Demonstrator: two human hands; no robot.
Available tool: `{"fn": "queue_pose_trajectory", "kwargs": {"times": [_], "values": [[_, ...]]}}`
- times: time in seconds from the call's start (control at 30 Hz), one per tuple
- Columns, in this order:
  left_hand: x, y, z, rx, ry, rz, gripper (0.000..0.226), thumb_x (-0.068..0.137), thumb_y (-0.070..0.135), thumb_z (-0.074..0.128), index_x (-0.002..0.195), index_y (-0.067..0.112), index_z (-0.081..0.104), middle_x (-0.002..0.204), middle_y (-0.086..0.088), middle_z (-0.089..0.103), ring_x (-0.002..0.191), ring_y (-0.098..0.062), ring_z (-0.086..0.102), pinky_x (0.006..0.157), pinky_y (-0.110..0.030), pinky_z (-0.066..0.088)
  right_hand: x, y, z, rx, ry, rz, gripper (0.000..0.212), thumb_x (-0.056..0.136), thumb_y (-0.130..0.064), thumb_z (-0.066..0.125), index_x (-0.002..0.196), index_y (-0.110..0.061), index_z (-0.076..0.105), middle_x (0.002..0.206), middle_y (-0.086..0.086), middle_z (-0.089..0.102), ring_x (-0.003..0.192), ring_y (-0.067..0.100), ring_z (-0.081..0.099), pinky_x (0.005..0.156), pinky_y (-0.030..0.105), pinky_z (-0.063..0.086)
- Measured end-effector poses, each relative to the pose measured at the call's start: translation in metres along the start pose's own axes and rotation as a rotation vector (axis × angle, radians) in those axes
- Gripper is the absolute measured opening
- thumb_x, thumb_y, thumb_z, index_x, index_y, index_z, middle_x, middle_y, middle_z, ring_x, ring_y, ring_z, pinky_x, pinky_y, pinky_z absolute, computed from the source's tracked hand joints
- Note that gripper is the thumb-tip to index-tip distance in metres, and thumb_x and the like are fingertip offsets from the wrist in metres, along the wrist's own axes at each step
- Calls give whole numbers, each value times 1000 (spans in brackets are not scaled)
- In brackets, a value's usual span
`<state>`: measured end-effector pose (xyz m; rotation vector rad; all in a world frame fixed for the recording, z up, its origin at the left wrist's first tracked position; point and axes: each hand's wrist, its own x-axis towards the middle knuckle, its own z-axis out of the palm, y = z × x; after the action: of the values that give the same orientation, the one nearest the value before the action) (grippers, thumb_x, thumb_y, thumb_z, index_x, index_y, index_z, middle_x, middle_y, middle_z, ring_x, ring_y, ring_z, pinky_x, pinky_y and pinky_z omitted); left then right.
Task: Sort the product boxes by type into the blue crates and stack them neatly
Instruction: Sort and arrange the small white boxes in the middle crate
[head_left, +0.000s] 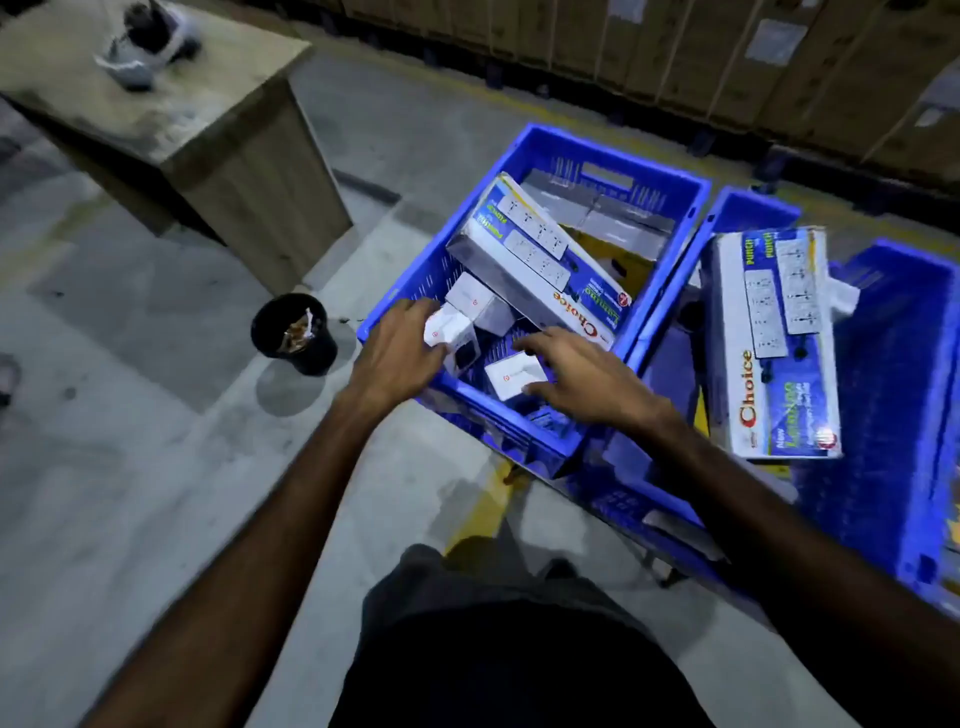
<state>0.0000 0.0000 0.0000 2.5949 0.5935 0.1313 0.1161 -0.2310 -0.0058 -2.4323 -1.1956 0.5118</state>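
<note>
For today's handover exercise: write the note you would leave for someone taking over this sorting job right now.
Left hand grips a small white box at the near-left corner of the left crate.
Right hand rests, fingers spread, on another small white box there.
A long Choice box lies tilted in that crate; another lies across the right crates.
Done: little visibly sorted.
Left: separate small from long boxes, stack neatly.

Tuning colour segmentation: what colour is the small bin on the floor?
Black, with scraps inside; seen in the head view.
</note>
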Motion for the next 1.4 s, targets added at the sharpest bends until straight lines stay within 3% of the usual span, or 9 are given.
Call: {"fn": "queue_pose_trajectory", "kwargs": {"times": [0.1,0.27,0.47,0.6,0.73,0.87,0.97,1.07,1.4], "values": [[36,0,2,172,-139,-10,37,84,23,73,117,9,61,116,-19,64,116,-39,60,90,-48,51,23,1,3,-272,-157,13,79,85,-34,80,152,-29,39,146,1,45,135,31,43,97,55,53],[68,8,21,394,-374,-9,48,84,39,78,116,7,62,121,-22,67,111,-46,65,86,-48,56,43,-1,24,-435,-302,93,90,81,-30,86,154,-24,34,152,4,37,138,35,39,98,58,52],[84,-8,40,387,-336,-1,57,79,29,80,126,4,61,123,-25,65,118,-48,60,90,-50,55,54,-1,50,-250,-296,289,86,79,-30,87,150,-23,39,146,10,40,132,37,49,96,59,52],[77,-13,43,221,-318,25,50,82,21,74,127,6,60,116,-22,69,125,-46,49,87,-53,54,46,-8,46,18,-139,440,70,80,-42,83,139,-25,50,133,7,50,128,33,55,100,53,50],[71,-19,26,63,-230,102,46,75,30,77,113,9,62,105,-19,72,108,-46,56,78,-47,50,25,-25,32,186,122,530,57,82,-44,82,130,-22,59,128,5,63,123,27,57,101,44,48],[64,-36,-4,-303,-158,76,69,73,30,83,137,22,59,116,-7,74,109,-36,63,93,-41,53,-7,-51,12,523,507,684,50,81,-34,88,124,-18,67,114,-1,68,100,16,65,87,33,53],[65,-46,-22,-619,-169,-42,70,74,21,91,138,22,61,111,-2,77,84,-12,70,83,-34,59,-35,-62,1,893,743,753,34,89,-28,82,118,-18,69,96,8,69,77,16,70,65,35,58],[67,-40,-30,-846,-225,-110,65,78,11,91,136,16,62,107,-7,79,79,-15,69,74,-31,60,-61,-67,-7,1162,911,776,34,96,-29,74,125,-11,68,101,20,73,76,20,70,59,26,57],[50,78,-14,-1035,-371,-32,52,86,-2,80,132,14,63,108,-9,77,85,-12,74,63,-21,57,-173,-12,-49,795,1160,859,42,88,-44,77,118,-16,71,96,-3,73,80,5,66,74,28,57]]}}
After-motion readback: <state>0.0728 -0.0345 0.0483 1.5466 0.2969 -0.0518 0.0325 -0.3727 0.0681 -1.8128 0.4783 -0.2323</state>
